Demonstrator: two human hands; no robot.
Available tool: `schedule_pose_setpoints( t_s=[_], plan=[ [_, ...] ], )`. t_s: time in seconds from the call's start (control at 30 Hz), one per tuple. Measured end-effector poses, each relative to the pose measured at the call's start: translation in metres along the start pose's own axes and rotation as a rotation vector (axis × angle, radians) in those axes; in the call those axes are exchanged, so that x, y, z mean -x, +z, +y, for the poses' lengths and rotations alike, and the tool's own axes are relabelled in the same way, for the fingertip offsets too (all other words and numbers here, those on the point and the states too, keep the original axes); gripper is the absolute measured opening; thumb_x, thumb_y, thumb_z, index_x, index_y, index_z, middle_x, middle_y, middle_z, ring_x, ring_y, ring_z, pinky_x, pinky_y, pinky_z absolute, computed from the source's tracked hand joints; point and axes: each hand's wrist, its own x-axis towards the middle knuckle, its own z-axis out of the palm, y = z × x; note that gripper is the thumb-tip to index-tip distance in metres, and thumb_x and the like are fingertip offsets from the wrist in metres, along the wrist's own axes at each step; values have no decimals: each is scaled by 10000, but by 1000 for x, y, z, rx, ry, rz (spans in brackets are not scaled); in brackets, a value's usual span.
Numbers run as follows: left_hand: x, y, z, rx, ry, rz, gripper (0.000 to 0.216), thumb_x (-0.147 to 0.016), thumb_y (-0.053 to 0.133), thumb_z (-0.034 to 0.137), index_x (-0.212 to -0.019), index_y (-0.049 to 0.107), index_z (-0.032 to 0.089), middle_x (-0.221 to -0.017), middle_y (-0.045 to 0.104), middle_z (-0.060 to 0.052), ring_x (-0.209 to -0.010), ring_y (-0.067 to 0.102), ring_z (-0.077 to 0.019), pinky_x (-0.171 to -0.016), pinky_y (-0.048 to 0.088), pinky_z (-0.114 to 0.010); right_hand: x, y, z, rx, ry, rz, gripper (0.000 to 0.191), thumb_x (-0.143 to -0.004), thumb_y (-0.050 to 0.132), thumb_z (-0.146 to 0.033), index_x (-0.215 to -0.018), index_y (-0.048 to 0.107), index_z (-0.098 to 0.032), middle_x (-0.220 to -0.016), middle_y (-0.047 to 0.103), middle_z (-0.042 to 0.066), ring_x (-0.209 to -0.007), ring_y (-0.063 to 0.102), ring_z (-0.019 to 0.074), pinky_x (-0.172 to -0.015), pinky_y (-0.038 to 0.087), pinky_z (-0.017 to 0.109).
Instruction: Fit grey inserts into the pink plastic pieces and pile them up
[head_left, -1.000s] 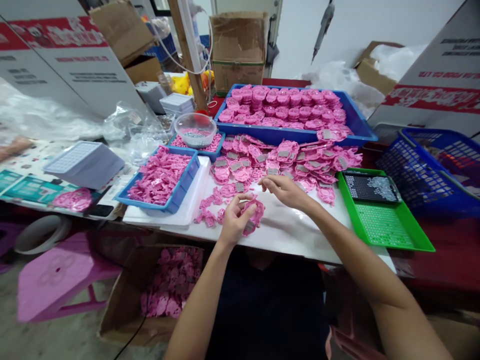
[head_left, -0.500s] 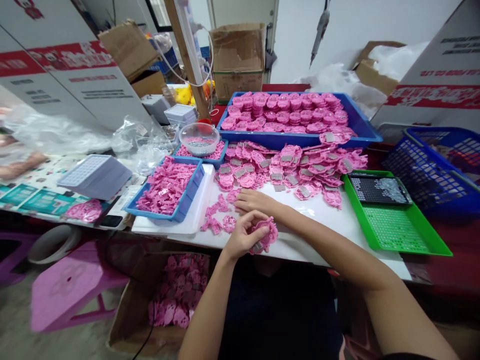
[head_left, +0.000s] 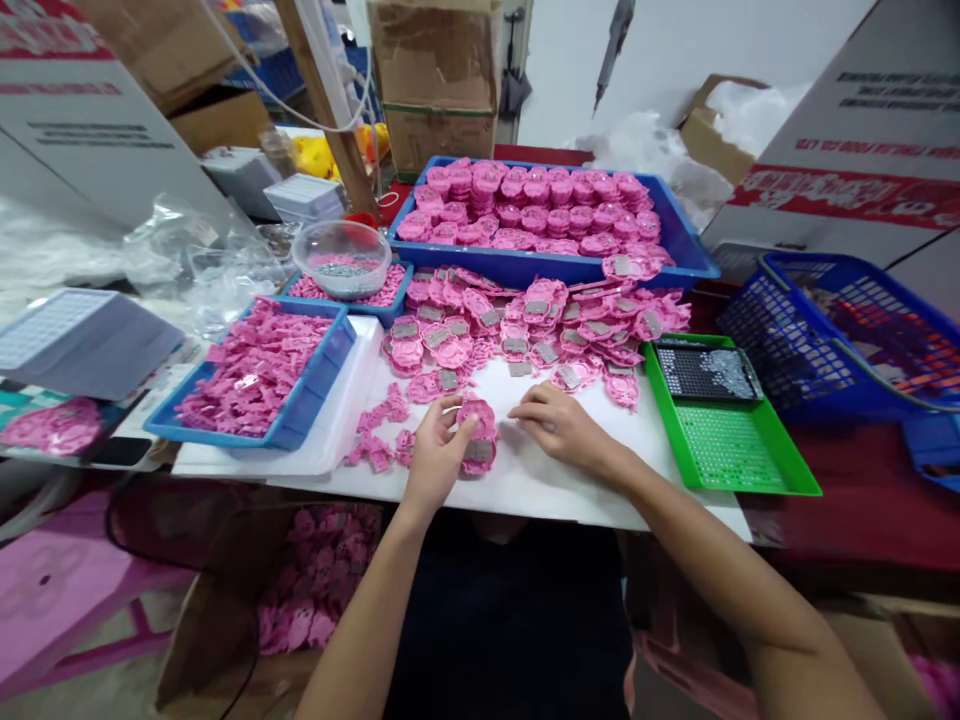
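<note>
My left hand [head_left: 433,457] grips a pink plastic toy shell [head_left: 480,432] with a grey square plate on it, held just over the white board [head_left: 570,480]. My right hand [head_left: 559,425] rests right beside it on the board, fingers curled toward the shell; I cannot tell whether it pinches a small piece. A heap of similar pink shells with grey plates [head_left: 525,325] lies just beyond both hands. Small pink loose parts [head_left: 379,440] lie left of my left hand.
A large blue tray [head_left: 679,240] of stacked pink shells sits at the back. A blue bin [head_left: 315,385] of pink parts and a clear bowl [head_left: 341,258] are left. A green tray [head_left: 724,455] and blue basket [head_left: 832,340] are right. A cardboard box [head_left: 225,640] of pink shells sits below.
My left hand brought the pink shell up onto the board. My right hand drew back from the loose parts at left and now sits to the right of the shell. The view shifted right.
</note>
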Motion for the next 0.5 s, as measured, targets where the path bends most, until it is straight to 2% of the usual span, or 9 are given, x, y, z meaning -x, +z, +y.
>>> schedule_pose_setpoints(
  t_s=[0.07, 0.2, 0.37, 0.5],
  plan=[
    [0, -2, -3, 15, 11, 6, 510, -812, 763, 428, -1194, 507, 208, -1079, 726, -98, -779, 754, -196, -674, 605, -306, 3, 6, 2, 30, -11, -47, 240, -976, 542, -190, -1107, 741, -224, -1033, 652, 113, -962, 593, 232, -851, 514, 400],
    [3, -3, -2, 35, -3, -27, 507, -815, 762, 420, -1199, 500, 218, -1089, 724, -97, -798, 762, -210, -709, 615, -340, 8, 4, 5, 46, 21, 9, 272, -994, 557, -277, -1230, 680, -218, -1115, 624, 135, -1021, 574, 257, -884, 513, 439],
    [4, -3, -1, 23, 0, -37, 533, -796, 774, 437, -1188, 487, 219, -1076, 722, -94, -810, 763, -221, -718, 618, -349, 14, 4, 2, 98, 7, -35, 193, -999, 546, -289, -1055, 693, -179, -1009, 644, 129, -913, 577, 248, -822, 501, 423],
    [3, -6, -4, 9, 16, -37, 523, -812, 759, 436, -1203, 489, 215, -1078, 722, -98, -825, 756, -211, -743, 613, -346, 11, 14, -4, 185, 20, 49, 171, -1010, 498, -245, -1024, 646, -160, -975, 647, 131, -901, 581, 248, -815, 492, 407]
  ],
)
